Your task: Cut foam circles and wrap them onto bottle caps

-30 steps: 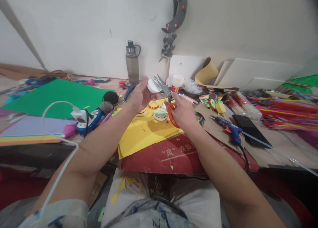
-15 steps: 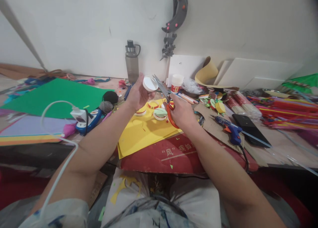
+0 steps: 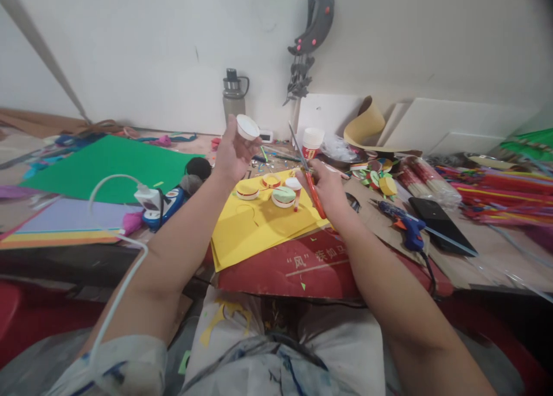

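Observation:
Raised in front of the bottle, my left hand grips the cut-off base of a white paper cup by its rim, its pale round face tilted toward me. My right hand is wrapped round the orange handles of a pair of scissors. The blades point up and away, apart from the cup piece. Below both hands lie yellow paper sheets. On them sit several short cup rounds, among them a green-topped one and a yellow-topped one.
A red-and-white paper cup and a grey bottle stand toward the wall. A blue glue gun and a black phone lie at right. Green paper and a blue power strip are at left. Red cardboard lies along the table's front edge.
My left hand has lifted the cup piece up and left, away from the scissors. The scissors have swung more upright, and the rounds on the yellow paper are less covered.

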